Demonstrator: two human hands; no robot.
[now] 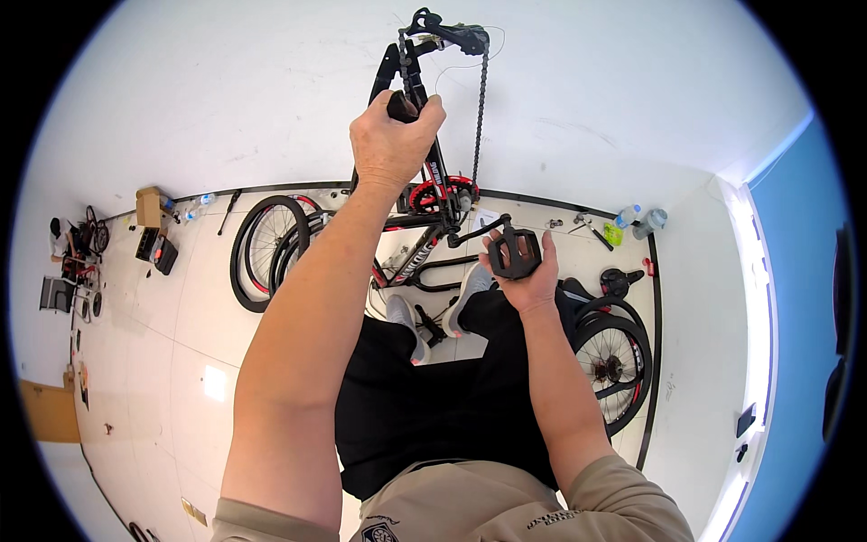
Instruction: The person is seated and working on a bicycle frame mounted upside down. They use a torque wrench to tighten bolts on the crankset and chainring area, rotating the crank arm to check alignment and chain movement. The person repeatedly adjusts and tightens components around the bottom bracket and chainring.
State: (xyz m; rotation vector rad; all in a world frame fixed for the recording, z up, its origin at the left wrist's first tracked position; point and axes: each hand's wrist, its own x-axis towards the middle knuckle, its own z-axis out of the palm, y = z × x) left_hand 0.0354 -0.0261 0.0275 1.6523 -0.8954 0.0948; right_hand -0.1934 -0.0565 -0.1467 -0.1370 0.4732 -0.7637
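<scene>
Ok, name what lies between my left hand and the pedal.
In the head view: part of the bike frame, the red chainring and the crank arm.

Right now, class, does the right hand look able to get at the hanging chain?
Probably yes: the chain hangs beyond the right hand, nothing seems to block the way, and the left hand is off to the left. It would likely have to leave the pedal first.
</scene>
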